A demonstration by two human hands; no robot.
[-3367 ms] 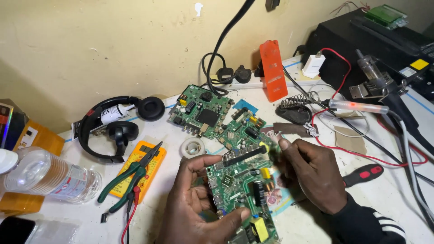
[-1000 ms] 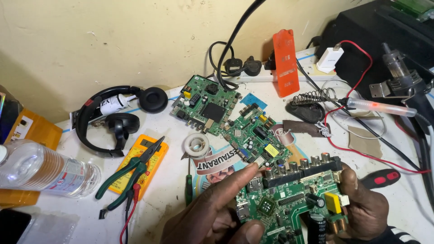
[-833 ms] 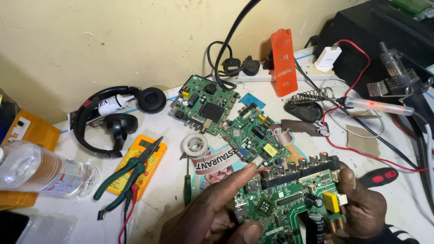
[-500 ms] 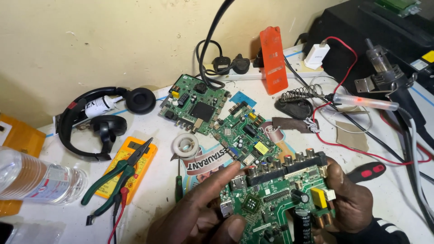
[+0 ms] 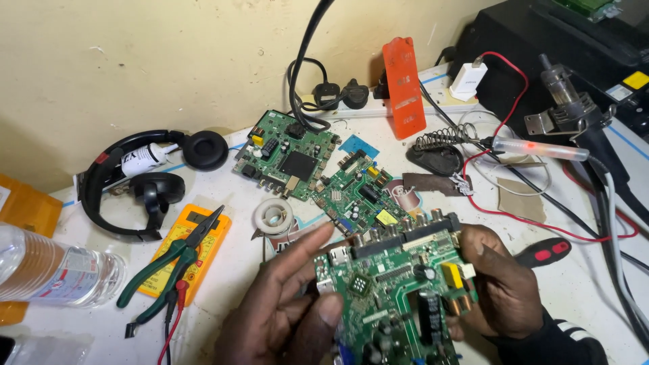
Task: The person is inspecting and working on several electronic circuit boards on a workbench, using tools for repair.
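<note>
The green circuit board [image 5: 399, 284] sits raised above the cluttered white workbench [image 5: 595, 284], low and centre-right in my head view, its row of connectors turned toward the wall. My right hand [image 5: 497, 284] is clamped on the board's right edge, thumb lying on its top corner beside a yellow component, fingers wrapped behind it. My left hand [image 5: 284, 311] rests against the board's left edge: the thumb presses onto its face near the lower left, while the index finger stretches out loose across the upper left corner, the hand open rather than gripping.

Just beyond the held board, two more green boards lie flat on the bench: a smaller one [image 5: 362, 196] touching its far edge in the view, and a larger one [image 5: 287, 155] farther back under a black cable [image 5: 304, 61]. A roll of solder wire [image 5: 272, 216] stands just left of them. Farther left, green-handled pliers [image 5: 177, 260] lie across a yellow multimeter [image 5: 196, 236]; black headphones [image 5: 135, 182] and a clear plastic bottle [image 5: 54, 270] sit beyond. To the right, a red-and-black screwdriver handle [image 5: 544, 251] lies near my right hand, with a soldering iron [image 5: 534, 147] well behind it.
</note>
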